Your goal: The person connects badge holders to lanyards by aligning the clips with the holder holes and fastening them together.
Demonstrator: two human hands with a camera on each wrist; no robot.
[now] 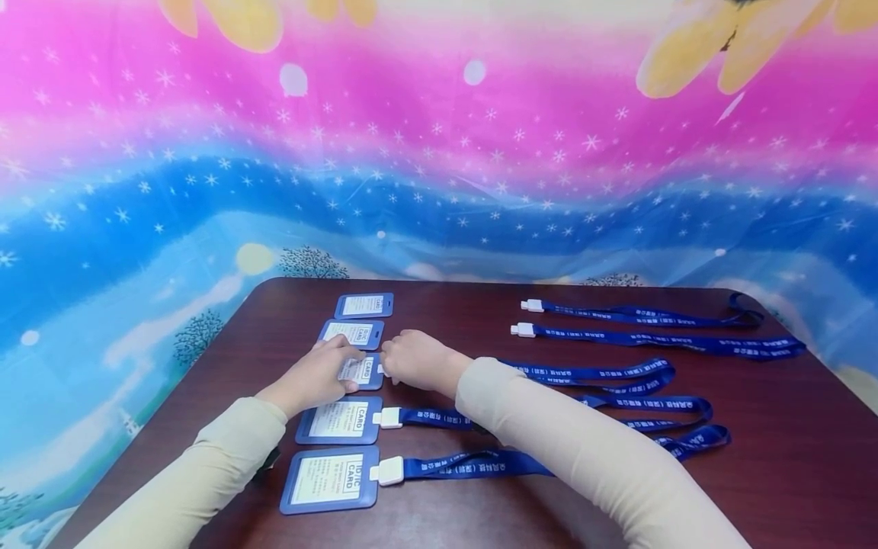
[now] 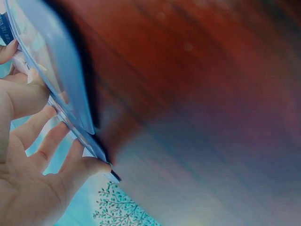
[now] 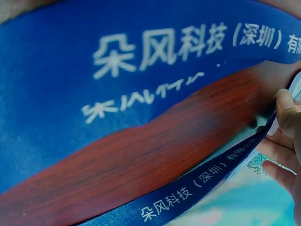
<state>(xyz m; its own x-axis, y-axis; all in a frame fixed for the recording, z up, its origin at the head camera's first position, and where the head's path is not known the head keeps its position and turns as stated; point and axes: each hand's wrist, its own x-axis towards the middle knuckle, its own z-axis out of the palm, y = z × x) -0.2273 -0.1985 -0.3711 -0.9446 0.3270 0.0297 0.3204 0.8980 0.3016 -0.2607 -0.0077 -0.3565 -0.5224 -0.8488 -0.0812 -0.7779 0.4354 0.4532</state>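
My left hand holds a blue-framed ID card holder, the middle one in a column, with its fingers at the frame. At that holder's right end my right hand pinches the white clip of a blue lanyard; the fingers cover most of the clip, so whether it is fastened cannot be seen. In the right wrist view, the lanyard strap with white lettering runs toward the fingers. The left wrist view shows fingers along a holder's edge.
Nearer me, two card holders have white clips and lanyards at their slot ends. Two holders without lanyards lie farther back. Two separate lanyards lie at the back right of the brown table.
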